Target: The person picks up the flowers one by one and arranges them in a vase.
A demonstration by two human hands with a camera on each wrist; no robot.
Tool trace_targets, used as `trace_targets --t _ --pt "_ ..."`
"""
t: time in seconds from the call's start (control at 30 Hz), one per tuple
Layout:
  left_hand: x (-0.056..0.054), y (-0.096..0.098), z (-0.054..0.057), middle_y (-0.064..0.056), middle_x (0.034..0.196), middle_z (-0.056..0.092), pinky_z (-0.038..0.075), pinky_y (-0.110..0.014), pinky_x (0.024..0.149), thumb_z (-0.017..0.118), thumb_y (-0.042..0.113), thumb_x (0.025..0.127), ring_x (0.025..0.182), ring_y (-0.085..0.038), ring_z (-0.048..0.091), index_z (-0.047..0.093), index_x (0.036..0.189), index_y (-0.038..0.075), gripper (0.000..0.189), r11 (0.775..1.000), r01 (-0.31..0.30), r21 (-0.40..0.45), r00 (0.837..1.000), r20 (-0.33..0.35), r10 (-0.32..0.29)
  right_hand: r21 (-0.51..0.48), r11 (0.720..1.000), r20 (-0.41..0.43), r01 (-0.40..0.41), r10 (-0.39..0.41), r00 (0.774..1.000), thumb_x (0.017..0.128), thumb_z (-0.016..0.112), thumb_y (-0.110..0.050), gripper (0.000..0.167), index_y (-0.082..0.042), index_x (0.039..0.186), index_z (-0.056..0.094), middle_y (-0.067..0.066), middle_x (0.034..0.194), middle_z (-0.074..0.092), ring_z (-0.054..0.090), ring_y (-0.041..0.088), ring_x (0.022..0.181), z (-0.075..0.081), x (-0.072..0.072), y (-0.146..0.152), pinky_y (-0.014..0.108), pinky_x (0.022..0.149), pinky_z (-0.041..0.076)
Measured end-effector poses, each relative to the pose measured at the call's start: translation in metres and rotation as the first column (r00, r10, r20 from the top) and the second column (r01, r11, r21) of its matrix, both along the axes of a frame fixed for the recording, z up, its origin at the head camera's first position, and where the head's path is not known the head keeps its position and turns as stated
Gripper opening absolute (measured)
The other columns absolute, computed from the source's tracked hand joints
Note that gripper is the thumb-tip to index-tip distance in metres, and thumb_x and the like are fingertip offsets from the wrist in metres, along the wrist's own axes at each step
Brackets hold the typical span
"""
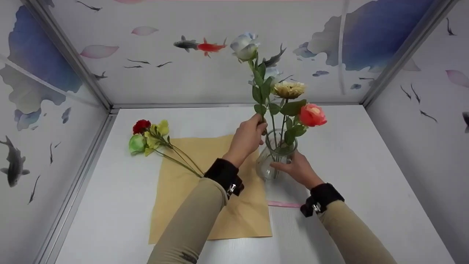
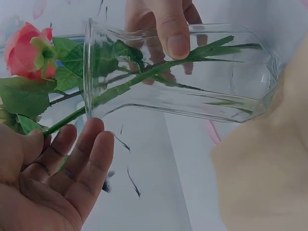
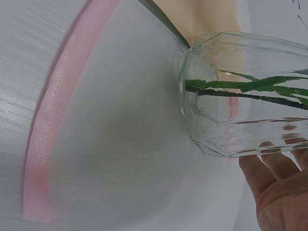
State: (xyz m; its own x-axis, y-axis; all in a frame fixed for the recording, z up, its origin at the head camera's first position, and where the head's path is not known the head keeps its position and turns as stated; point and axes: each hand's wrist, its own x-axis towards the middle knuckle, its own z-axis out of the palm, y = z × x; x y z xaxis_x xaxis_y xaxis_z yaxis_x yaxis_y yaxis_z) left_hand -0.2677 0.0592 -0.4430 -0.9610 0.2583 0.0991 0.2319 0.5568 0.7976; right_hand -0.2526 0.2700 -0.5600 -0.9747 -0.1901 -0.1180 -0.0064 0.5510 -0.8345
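A clear glass vase (image 1: pixel 264 167) is right of the middle, with several stems (image 3: pixel 250 86) inside it. My right hand (image 1: pixel 299 169) holds the vase body, its thumb in front and fingers round the far side. At the vase mouth, my left hand (image 1: pixel 246 138) pinches the green stem (image 2: pixel 65 120) of a pale blue-white rose (image 1: pixel 244 47); in the left wrist view this stem runs down into the glass. A yellow flower (image 1: pixel 289 90), a coral-pink rose (image 1: pixel 312 115) and another pale flower (image 1: pixel 273 73), partly hidden by leaves, rise above the rim.
Brown wrapping paper (image 1: pixel 176 212) lies on the white table (image 1: pixel 366 176). Across its left part lie a red flower (image 1: pixel 141 127), a green flower (image 1: pixel 137 144) and yellow blooms (image 1: pixel 161 128) on stems. A pink ribbon (image 3: pixel 57 106) lies near the vase. Printed panels (image 1: pixel 146 84) wall the table.
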Motion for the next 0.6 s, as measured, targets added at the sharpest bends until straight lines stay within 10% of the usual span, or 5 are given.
trace_targets --t 0.6 --pt "0.000 0.016 -0.013 -0.006 0.105 0.066 0.052 -0.034 0.075 0.051 0.027 0.109 0.090 -0.018 0.065 0.062 0.115 0.010 0.021 0.977 -0.039 -0.210 0.998 0.035 0.048 -0.014 1.000 0.014 0.003 -0.003 1.000 0.076 0.081 -0.066 0.111 -0.020 0.161 0.027 0.007 0.160 0.043 0.035 0.029 0.150 -0.001 0.000 0.001 0.060 0.118 0.029"
